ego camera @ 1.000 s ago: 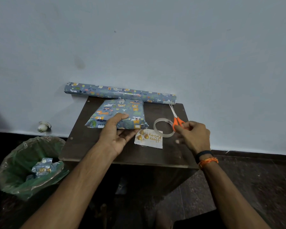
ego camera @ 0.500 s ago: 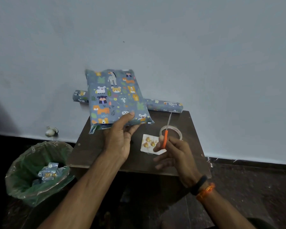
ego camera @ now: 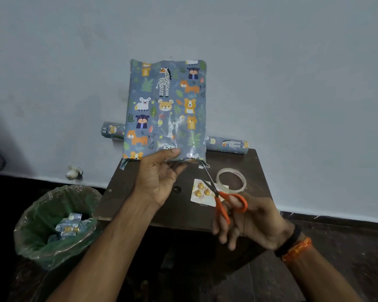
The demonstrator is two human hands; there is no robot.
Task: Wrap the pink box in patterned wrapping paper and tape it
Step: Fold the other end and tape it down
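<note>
The box (ego camera: 165,110), fully covered in blue animal-print wrapping paper, stands upright in the air above the dark table (ego camera: 183,210). My left hand (ego camera: 159,179) grips its lower edge, thumb on the front face. Shiny clear tape shows on the lower front. My right hand (ego camera: 251,221) holds orange-handled scissors (ego camera: 224,198), their blades pointing up at the box's lower right corner, where a small flap of paper sticks out. The pink box itself is hidden under the paper.
A roll of the same wrapping paper (ego camera: 226,143) lies at the table's back edge against the wall. A clear tape roll (ego camera: 231,179) and a white card with gold dots (ego camera: 202,192) lie on the table. A green-lined bin (ego camera: 55,225) with paper scraps stands at left.
My left hand lifted the wrapped box off the table and stood it upright. My right hand picked up the scissors and brought their tips to the box's lower right corner.
</note>
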